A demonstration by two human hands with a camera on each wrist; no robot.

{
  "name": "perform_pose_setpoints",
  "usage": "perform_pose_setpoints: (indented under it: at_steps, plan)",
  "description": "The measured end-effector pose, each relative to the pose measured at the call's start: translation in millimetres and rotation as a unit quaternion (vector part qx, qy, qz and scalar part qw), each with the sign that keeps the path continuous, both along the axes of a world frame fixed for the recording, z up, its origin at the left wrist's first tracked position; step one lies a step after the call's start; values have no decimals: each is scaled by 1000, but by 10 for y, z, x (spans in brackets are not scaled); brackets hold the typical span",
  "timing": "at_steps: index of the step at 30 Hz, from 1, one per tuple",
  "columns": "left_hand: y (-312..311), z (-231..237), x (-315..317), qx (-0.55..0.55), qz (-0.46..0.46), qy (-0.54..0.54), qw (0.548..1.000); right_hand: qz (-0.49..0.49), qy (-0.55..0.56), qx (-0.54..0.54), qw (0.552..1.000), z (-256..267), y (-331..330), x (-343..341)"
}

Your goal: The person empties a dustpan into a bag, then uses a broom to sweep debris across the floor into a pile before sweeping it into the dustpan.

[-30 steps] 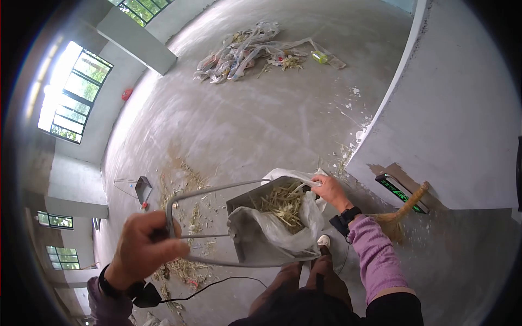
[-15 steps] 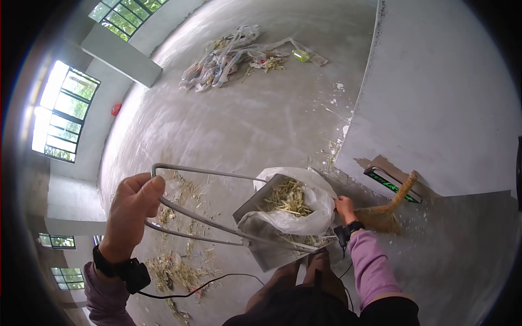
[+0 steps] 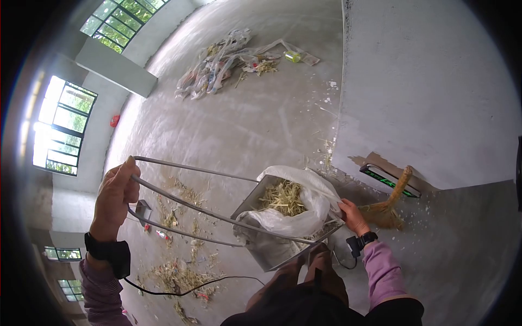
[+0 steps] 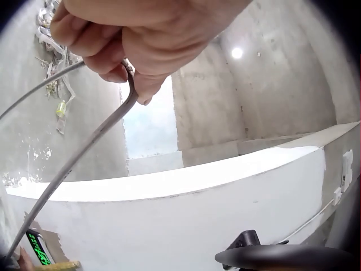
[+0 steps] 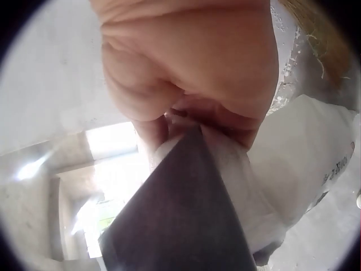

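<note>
My left hand (image 3: 115, 200) is gripping the handle (image 4: 84, 148), my right hand (image 3: 354, 218) the pan (image 3: 272, 254) and bag (image 3: 322, 191). The bag is draping the pan, holding straw (image 3: 285, 199). A broom (image 3: 383, 217) is resting beyond, plastic (image 3: 211, 76) lying farther off.

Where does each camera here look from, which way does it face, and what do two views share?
Head: on the head, facing forward and down at the dustpan and bag; left hand, right hand and legs show.
Left wrist: on that wrist, facing past the left hand on the handle toward the wall; that hand shows.
Right wrist: on that wrist, facing the bag past the right hand, which shows large.
Shared: head and left wrist both show handle and wall.
</note>
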State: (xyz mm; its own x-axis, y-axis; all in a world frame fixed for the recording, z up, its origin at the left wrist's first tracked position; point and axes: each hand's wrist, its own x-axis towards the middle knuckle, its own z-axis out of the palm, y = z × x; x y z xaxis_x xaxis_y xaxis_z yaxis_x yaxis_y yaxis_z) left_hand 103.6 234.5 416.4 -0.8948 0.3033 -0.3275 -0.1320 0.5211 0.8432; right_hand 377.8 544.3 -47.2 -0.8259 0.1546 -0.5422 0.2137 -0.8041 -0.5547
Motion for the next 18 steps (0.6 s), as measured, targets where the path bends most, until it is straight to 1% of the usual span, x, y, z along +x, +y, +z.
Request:
perform_pose_setpoints:
  at_steps: [3, 5, 8, 11, 14, 17, 18]
  plan:
    - [30, -13, -22, 2, -18, -16, 1000, -46, -37, 54, 997, 15, -51, 157]
    - [33, 1, -14, 1, -3, -13, 1000, -84, -60, 108, 989, 24, -93, 212]
    - [-17, 47, -15, 16, 12, -20, 1000, -141, -89, 292, 942, 54, -138, 248]
    - [-25, 50, -32, 25, 15, -23, 999, -198, -61, 237, 949, 268, -163, 330]
    - [45, 64, -30, 23, 4, -32, 999, -151, -79, 300, 939, 503, -172, 399]
    - [133, 50, -19, 8, 8, -31, 999, -112, -2, 241, 964, 410, -235, 444]
    - [160, 41, -14, 1, 13, -28, 1000, -90, 4, 233, 968, 365, -251, 465]
